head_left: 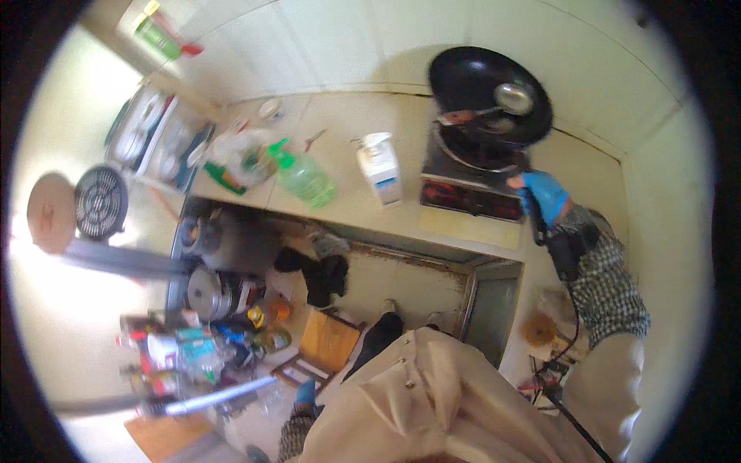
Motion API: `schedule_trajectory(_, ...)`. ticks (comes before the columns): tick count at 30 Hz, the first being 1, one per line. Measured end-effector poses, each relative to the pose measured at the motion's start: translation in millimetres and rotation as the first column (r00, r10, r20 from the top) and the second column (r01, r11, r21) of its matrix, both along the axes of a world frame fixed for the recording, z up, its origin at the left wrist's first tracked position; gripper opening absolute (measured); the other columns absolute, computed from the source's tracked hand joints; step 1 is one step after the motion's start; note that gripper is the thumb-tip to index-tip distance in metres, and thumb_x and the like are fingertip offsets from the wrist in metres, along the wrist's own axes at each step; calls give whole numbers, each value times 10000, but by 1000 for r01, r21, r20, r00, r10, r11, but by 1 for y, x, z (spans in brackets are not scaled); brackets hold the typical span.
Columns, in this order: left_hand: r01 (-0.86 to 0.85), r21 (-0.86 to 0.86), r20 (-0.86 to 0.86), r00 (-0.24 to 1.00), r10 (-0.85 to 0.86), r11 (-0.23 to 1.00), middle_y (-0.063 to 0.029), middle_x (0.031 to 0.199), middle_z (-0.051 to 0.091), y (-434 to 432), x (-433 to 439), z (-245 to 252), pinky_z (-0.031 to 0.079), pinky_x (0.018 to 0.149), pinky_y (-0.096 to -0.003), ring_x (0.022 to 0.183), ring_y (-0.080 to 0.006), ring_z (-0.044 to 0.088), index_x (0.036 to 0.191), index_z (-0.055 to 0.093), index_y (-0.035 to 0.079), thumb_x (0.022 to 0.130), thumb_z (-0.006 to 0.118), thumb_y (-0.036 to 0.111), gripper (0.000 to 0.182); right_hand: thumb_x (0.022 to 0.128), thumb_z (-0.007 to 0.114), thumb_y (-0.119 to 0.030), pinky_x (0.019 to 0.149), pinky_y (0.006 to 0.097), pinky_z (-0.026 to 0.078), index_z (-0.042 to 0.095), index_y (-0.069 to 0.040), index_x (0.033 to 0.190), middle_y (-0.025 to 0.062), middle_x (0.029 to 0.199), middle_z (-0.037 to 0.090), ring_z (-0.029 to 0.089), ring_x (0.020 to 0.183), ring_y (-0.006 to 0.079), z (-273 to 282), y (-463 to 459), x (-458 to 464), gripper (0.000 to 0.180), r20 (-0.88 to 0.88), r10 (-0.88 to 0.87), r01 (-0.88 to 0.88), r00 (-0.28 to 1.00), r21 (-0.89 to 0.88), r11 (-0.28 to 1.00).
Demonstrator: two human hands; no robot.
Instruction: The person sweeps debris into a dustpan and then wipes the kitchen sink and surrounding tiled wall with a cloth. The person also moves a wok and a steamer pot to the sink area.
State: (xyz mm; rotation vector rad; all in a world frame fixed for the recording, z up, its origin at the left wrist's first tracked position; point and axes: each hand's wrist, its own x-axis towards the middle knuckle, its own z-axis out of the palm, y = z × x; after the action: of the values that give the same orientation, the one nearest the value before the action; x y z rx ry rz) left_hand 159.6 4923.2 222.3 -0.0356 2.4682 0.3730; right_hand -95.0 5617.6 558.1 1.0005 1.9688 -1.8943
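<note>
My right hand [542, 195], in a blue glove and a checked sleeve, grips the handle of a black wok [463, 75]. The wok is tilted against the wall above a black cooktop [451, 173]. In the wok rests a metal ladle [514, 99] with a brown handle. Low in the view, my left hand [305, 393], also blue-gloved, hangs beside my apron near a wooden stool [329, 341]; whether its fingers are apart cannot be seen. A white pump bottle [380, 171] stands on the counter left of the cooktop, with a green spray bottle [304, 179] farther left.
A dish rack [145, 136] stands at the counter's left end. Below the counter are a gas cylinder [237, 240] and a metal pot [205, 292]. Several bottles crowd the lower left. Cables [556, 393] lie at my right side, by a clear plastic bag [553, 304].
</note>
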Motion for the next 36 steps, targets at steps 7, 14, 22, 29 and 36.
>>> schedule_trajectory(7,-171,98,13,985,170,980,-219,1048,573,25,-61,27,458,814,-423,953,-382,561,1036,560,35,911,360,231,307,760,702,-297,473,275,404,546,-97,730,3,611,494,470,497,134,3,-4,-22,255,37,-27,23,999,84,996)
schedule_trajectory(14,170,-21,173,971,-164,985,-223,1010,572,9,-103,22,461,795,-415,995,-358,540,996,548,43,872,448,125,180,778,677,-494,559,283,452,589,-106,819,12,693,544,510,603,136,8,-15,-34,400,-54,63,-72,997,-193,979)
schedule_trajectory(22,17,113,202,978,-40,993,-198,981,578,51,-142,20,453,793,-401,957,-324,539,986,550,35,881,463,151,178,881,399,-618,673,324,480,594,-14,997,111,837,633,613,751,193,-59,9,27,646,-384,-126,-20,915,-355,935)
schedule_trajectory(29,-189,301,140,978,153,934,-176,956,582,154,-169,59,445,791,-389,923,-295,538,976,552,28,889,477,173,184,896,475,-525,663,309,499,599,-61,1024,73,846,643,611,716,190,-127,-31,116,497,-3,-364,275,931,-650,708)
schedule_trajectory(36,-338,366,33,936,350,867,-154,930,587,140,-124,124,438,790,-376,890,-265,537,967,553,21,897,491,195,197,878,551,-479,700,297,493,604,-48,1024,55,878,640,620,780,156,-155,-67,134,458,11,-25,27,1000,-480,877)
